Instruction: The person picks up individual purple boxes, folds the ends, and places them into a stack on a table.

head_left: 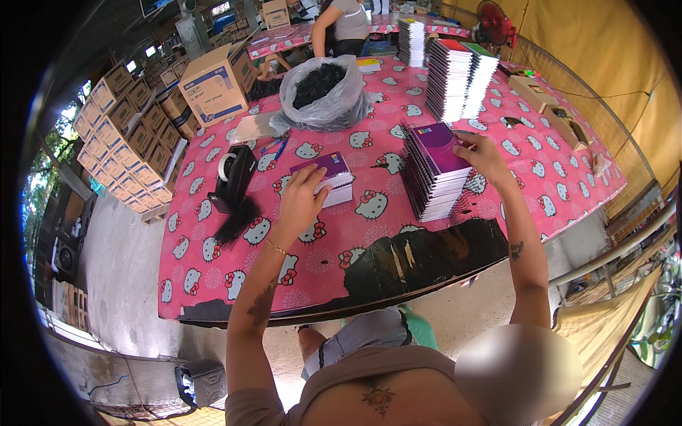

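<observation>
My left hand (302, 201) lies with outstretched fingers on a short stack of purple-covered notebooks (332, 168); no coil shows on the edges I can see. To the right, a tall stack of spiral notebooks (435, 188) stands with black coils along its left side. My right hand (483, 153) is at the right edge of its top purple spiral notebook (442, 148), fingers curled and thumb against the cover. Left of the short stack are a black tape dispenser (234, 177) and a small heap of black plastic coils (238, 221).
A clear plastic bag (334, 106) of black coils sits farther back, near blue pens (281, 147). Two tall notebook piles (449, 82) stand behind the purple stack. Cartons (217, 85) rise at the left. Another person (348, 21) is at the far table. Torn black covering (426, 259) marks the front edge.
</observation>
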### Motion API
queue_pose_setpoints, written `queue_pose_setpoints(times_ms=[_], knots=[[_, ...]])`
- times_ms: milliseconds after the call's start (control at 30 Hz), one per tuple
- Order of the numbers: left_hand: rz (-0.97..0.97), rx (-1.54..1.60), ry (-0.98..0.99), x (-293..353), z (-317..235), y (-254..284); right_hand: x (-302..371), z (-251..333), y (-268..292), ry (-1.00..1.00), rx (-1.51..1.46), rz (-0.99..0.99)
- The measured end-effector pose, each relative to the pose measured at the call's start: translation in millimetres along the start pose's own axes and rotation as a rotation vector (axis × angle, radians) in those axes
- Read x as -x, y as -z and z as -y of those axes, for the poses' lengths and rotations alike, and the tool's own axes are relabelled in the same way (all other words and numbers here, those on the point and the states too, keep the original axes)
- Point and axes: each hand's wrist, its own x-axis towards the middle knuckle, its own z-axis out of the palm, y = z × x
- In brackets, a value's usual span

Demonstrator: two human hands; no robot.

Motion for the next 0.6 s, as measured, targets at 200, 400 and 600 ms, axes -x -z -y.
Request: queue_pose_setpoints(times_ms=[200,400,600], knots=[[0.098,-0.150,-0.094,18.4,34.4,-12.5,15.2,34.7,-5.9,0.042,0.121,-0.171],[-0.087,-0.121,-0.043,8.0,-31.1,32.5,100.2,123.9,-61.2,0.401,-0.223,-0.141],[0.095,0.190,0.023,94.8,-85.2,-6.2,153.1,56.7,-213.9,-0.039,-0.843,0.259]])
